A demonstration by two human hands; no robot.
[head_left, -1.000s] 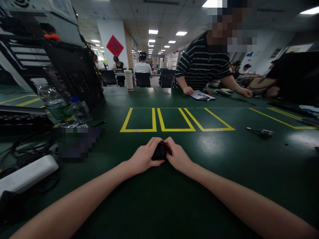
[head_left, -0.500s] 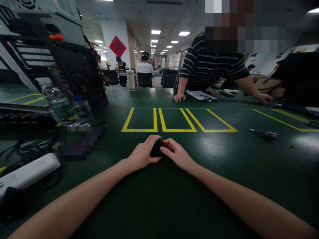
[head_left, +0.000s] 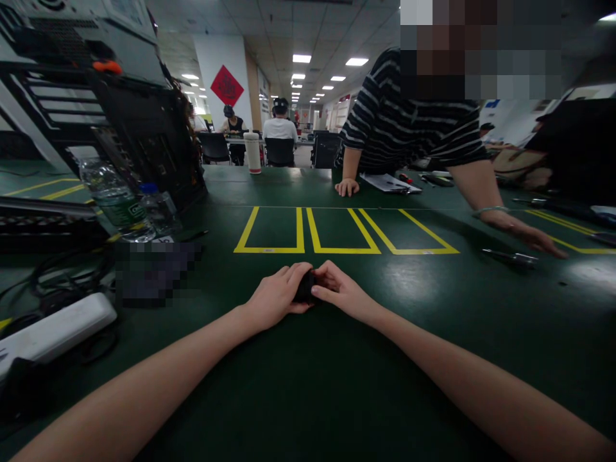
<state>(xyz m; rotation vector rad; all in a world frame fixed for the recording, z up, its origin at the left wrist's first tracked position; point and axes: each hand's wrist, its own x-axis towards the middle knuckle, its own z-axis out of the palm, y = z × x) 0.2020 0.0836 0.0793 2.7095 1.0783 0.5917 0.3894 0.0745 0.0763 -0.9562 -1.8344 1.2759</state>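
My left hand (head_left: 276, 296) and my right hand (head_left: 341, 292) meet on the dark green table (head_left: 308, 385), just in front of three yellow taped boxes (head_left: 337, 230). Between them sits a small black object (head_left: 306, 288), mostly hidden. Both hands have their fingers curled round it and hold it against the table top. I cannot make out what the object is.
A person in a striped shirt leans over the far side, one hand (head_left: 346, 187) on the table, the other hand (head_left: 524, 234) reaching near a metal tool (head_left: 511, 257). Water bottles (head_left: 115, 199), a black machine (head_left: 144, 135), cables and a white power strip (head_left: 52, 333) crowd the left. Papers (head_left: 389, 183) lie at the back.
My hands stayed together on the black object, shifting slightly. The person opposite leaned in and moved one hand forward and right, down toward the metal tool.
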